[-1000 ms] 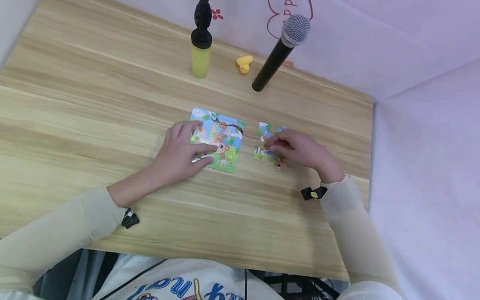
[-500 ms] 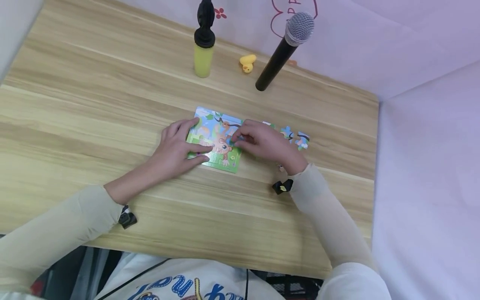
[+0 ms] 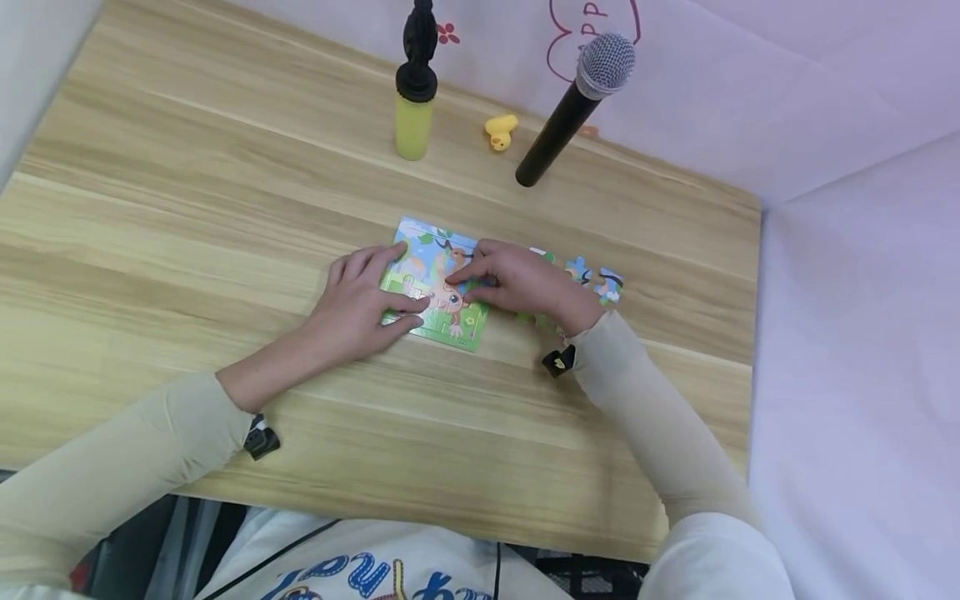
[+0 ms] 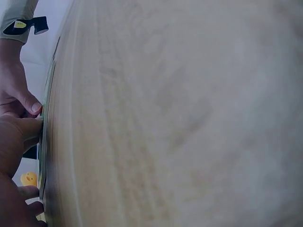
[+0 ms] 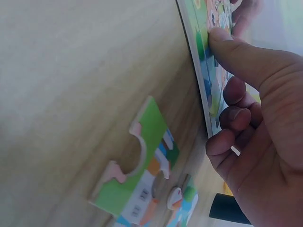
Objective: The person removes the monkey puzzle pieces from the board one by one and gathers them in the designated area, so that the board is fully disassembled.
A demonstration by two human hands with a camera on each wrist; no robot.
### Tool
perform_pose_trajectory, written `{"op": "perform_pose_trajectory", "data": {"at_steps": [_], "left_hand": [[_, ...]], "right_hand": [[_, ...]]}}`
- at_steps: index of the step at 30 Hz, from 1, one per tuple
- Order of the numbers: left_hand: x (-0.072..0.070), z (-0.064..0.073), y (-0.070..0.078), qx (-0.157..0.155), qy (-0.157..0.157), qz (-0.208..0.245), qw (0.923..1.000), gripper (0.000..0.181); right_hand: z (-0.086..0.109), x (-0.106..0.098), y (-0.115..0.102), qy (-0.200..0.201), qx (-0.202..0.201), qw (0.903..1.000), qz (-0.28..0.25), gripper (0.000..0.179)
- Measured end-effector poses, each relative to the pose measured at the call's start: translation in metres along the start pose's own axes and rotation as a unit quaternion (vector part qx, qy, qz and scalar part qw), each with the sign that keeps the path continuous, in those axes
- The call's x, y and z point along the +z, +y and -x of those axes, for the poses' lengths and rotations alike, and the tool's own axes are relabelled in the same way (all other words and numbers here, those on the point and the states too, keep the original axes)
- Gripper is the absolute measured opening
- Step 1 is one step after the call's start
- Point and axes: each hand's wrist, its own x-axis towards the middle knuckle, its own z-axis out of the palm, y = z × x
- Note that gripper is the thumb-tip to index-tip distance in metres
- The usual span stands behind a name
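Observation:
A jigsaw puzzle board [image 3: 467, 335] with a cartoon monkey picture lies flat on the table in the head view. My left hand [image 3: 345, 300] rests across its left side, fingers spread and thumb near the lower edge. My right hand [image 3: 528, 282] reaches over the board's right side, thumb and index finger pinching a puzzle piece low over the picture. That piece is mostly hidden by the fingers; a dark edge shows beneath the thumb [image 5: 222, 40] in the right wrist view. Loose puzzle pieces [image 5: 118, 191] lie beside the board, partly under my right wrist.
More loose pieces [image 3: 609, 285] sit to the right of my right hand. Along the back stand a yellow bottle [image 3: 413, 129] with a black top and a black microphone [image 3: 558, 133], with a small yellow duck [image 3: 500, 132] between them. A white wall [image 3: 855, 333] borders the right.
My right hand has gone left from the loose pieces onto the board, carrying a piece, then shifted slightly farther over the picture. My left hand has stayed on the board.

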Motion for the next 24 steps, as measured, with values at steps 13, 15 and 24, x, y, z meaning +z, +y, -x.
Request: {"op": "perform_pose_trajectory", "data": {"at_steps": [13,15,24], "left_hand": [[-0.002,-0.001,-0.002,-0.004,-0.009,0.0,1.0,0.023],[-0.002,-0.001,-0.001,-0.007,-0.014,-0.002,0.9999,0.024],[-0.003,-0.001,0.001,-0.012,-0.027,-0.008,0.9995,0.024]], "right_hand": [[-0.009,-0.001,-0.002,-0.03,0.01,0.9995,0.006,0.037],[-0.01,-0.002,-0.004,-0.033,0.013,0.9994,0.005,0.034],[-0.013,-0.002,-0.012,-0.022,0.012,0.9997,0.004,0.028]]}}
